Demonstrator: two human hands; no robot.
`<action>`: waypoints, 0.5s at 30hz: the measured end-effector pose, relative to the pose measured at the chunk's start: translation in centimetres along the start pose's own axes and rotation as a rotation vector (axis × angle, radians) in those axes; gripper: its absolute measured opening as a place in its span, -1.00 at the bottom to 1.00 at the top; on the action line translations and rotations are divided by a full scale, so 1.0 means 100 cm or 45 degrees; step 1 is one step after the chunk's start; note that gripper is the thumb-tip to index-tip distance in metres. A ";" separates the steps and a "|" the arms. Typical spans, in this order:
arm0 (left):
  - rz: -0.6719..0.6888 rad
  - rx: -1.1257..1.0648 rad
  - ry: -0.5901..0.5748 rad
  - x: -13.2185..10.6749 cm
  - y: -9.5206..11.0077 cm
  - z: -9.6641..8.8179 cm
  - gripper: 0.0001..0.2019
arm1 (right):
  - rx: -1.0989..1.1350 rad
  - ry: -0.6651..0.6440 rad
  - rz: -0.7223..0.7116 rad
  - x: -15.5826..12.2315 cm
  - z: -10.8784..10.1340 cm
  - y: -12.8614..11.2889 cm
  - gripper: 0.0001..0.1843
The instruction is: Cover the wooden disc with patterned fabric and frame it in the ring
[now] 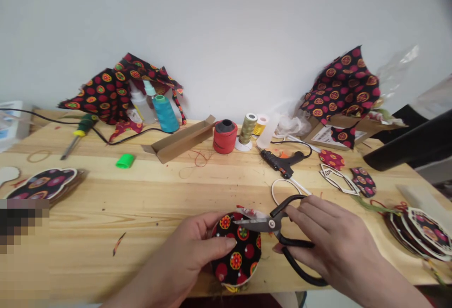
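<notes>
My left hand (pixel 192 251) grips a round piece covered in black fabric with red and orange dots (pixel 237 251), thumb pressed on its top, near the table's front edge. My right hand (pixel 330 242) holds black-handled scissors (pixel 278 225), fingers wrapped over the handles. The blades are parted and point left, across the upper edge of the round fabric piece, where a small fabric flap sticks up.
On the wooden table (pixel 148 204) lie a black glue gun (pixel 280 162), red (pixel 225 136), gold (pixel 247 129) and teal (pixel 165 112) thread spools, a cardboard channel (pixel 181 141), a screwdriver (pixel 79 133), a green cap (pixel 125 160). Stacks of fabric-covered shapes sit at the left (pixel 45 183) and the right (pixel 423 232).
</notes>
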State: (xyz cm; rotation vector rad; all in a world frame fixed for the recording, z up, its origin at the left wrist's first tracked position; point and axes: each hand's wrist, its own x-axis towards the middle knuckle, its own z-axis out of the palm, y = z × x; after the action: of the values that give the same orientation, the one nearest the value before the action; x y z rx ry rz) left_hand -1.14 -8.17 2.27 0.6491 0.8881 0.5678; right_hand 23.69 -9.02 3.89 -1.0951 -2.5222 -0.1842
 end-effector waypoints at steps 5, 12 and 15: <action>-0.050 0.012 -0.061 0.000 0.003 -0.002 -0.60 | -0.041 -0.018 -0.106 0.002 -0.002 0.011 -0.65; -0.110 0.082 -0.132 0.001 0.007 -0.006 -0.58 | -0.058 -0.066 -0.199 0.006 0.000 0.023 -0.61; -0.140 0.123 -0.146 0.002 0.009 -0.007 -0.60 | -0.025 -0.101 -0.207 0.010 -0.003 0.025 -0.62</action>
State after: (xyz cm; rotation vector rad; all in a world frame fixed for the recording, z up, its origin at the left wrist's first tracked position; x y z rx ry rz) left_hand -1.78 -7.21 2.44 0.7089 0.8416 0.3867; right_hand 25.01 -6.68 4.43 -0.9217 -2.6868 -0.2140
